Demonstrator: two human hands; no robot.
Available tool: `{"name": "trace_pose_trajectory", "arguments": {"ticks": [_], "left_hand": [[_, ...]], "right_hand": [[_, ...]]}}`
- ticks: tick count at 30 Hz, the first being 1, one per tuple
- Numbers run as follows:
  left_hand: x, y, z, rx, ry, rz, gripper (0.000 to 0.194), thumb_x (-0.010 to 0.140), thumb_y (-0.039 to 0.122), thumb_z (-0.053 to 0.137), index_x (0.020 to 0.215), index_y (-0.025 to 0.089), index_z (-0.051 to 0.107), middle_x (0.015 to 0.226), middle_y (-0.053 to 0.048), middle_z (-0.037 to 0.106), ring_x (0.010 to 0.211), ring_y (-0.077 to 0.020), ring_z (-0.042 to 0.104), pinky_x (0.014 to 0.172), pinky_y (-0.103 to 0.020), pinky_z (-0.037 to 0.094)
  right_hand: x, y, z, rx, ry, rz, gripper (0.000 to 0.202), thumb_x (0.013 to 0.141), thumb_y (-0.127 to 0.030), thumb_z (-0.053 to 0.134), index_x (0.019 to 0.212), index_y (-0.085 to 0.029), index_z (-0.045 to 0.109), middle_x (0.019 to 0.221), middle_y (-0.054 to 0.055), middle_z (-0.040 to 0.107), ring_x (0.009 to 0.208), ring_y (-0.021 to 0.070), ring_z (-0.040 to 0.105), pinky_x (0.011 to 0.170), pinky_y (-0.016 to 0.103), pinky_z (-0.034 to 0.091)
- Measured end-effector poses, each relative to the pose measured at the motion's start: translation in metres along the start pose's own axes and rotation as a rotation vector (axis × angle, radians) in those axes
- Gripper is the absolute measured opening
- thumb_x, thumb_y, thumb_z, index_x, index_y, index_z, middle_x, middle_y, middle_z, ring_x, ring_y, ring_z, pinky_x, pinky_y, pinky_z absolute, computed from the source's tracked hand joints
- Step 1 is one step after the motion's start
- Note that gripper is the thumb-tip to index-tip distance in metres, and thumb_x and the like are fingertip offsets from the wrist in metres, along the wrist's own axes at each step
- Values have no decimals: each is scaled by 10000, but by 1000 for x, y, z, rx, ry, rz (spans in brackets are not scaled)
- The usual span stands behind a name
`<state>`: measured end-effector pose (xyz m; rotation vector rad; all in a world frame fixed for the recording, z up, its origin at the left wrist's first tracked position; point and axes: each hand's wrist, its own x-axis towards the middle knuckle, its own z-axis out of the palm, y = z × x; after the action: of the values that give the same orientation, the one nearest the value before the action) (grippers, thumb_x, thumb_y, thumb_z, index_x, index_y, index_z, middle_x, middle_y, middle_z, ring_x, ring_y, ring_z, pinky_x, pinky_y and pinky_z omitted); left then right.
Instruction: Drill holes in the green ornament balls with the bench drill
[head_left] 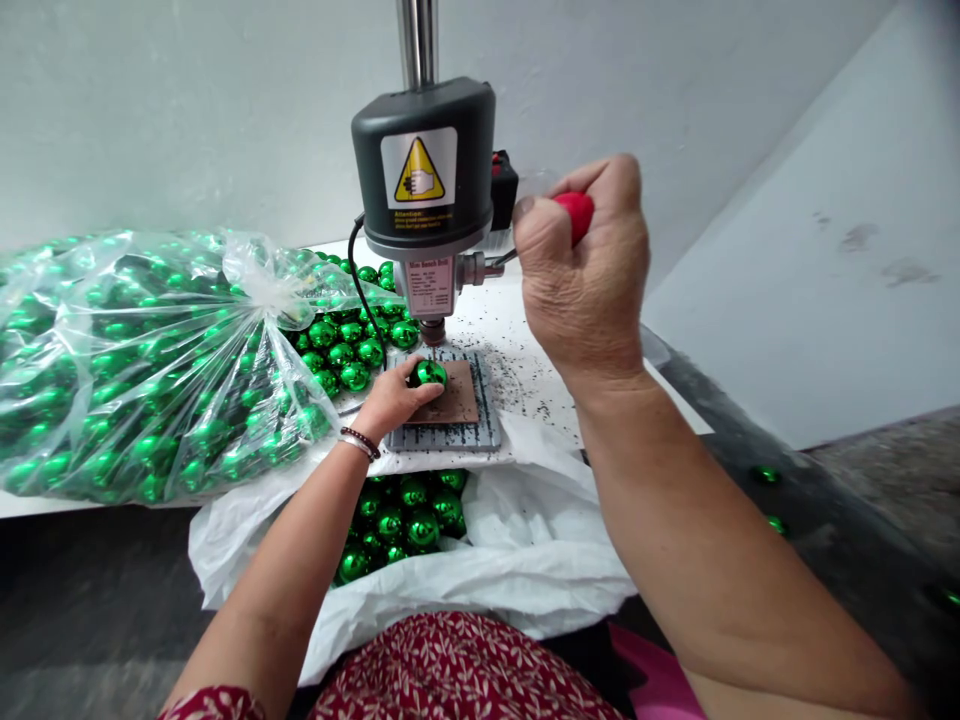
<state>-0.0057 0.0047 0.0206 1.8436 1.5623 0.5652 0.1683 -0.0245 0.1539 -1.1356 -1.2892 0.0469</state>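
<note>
My left hand [399, 393] grips a shiny green ball [430, 373] between thumb and fingers, on a brown board [457, 400] over the grey base plate [491, 430]. Directly above the ball is the bit of a mini bench drill [424, 170]; whether it touches the ball I cannot tell. My right hand [589, 265] is raised at the drill's right side, its fingers wrapped round the red knob [576, 215] of the feed lever. A warning label with a hand symbol marks the drill's dark housing.
To the left lies a tied clear plastic bag [150, 370] full of green balls, with loose balls [341, 355] beside it. An open white bag [525, 540] below the table edge holds more. Dark shavings litter the white table [540, 350]. A few balls [766, 475] lie on the floor.
</note>
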Motion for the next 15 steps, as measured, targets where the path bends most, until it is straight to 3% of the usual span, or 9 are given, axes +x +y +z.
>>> {"name": "trace_pose_trajectory", "arguments": {"ticks": [6,10,15], "left_hand": [[-3,2,14,31,82,171,618,718,241,747,1319,193,610,1333,-84,647,1215,-254,593,1086,-376,429],[-2,2,14,-95,57,58,647,714,271,765,1336,190,605,1217,-58,706,1119,-236,638,1031,-349,469],[-4,4,13,-156,52,-20,652,694,276,784,1319,184,621,1076,-25,736,1011,-221,666,957,-324,497]], "right_hand": [[0,-1,0,37,-24,46,176,879,-247,542,827,-178,389,745,-72,365,630,-2,361,769,198,429],[0,-2,0,25,-34,97,193,861,-220,576,818,-172,393,739,-76,375,650,9,372,826,222,453],[0,-3,-1,-26,-18,71,210,861,-224,582,799,-174,388,697,-87,388,628,8,364,736,188,439]]}}
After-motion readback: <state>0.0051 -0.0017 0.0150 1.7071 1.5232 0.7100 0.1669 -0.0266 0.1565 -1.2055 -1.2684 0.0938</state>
